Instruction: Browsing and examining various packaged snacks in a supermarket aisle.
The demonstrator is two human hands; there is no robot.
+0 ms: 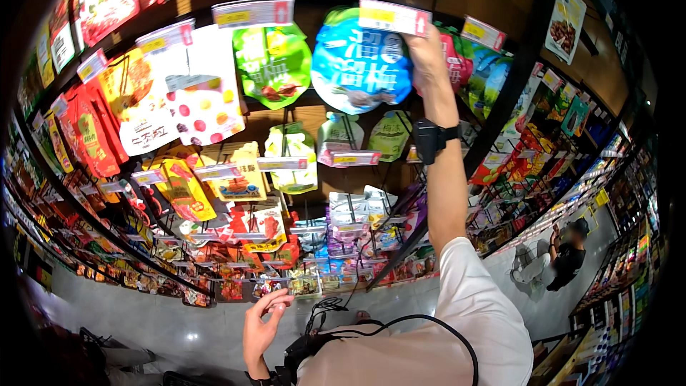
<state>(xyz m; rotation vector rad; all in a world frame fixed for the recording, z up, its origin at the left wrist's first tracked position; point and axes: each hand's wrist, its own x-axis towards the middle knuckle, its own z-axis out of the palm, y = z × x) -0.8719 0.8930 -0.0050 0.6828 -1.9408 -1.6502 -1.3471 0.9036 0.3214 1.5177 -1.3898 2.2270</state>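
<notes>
My right arm is stretched up to a wall of hanging snack bags. At its end, my right hand (429, 64) is closed at the right edge of a round-shouldered blue pouch (363, 64); the fingertips are partly hidden by the pouch and a price tag (394, 16). The pouch hangs just below that tag. To its left is a green pouch (272, 64), and a pink pouch (455, 58) shows behind my wrist. My left hand (263, 330) is low in front of me, open, its fingers loosely bent and holding nothing.
Below are rows of smaller bags (355, 218) on hooks with price tags. A black upright post (511, 89) stands right of my arm. Someone (568, 257) crouches in the aisle at right. A black cable (429, 319) crosses my front over the grey floor (193, 332).
</notes>
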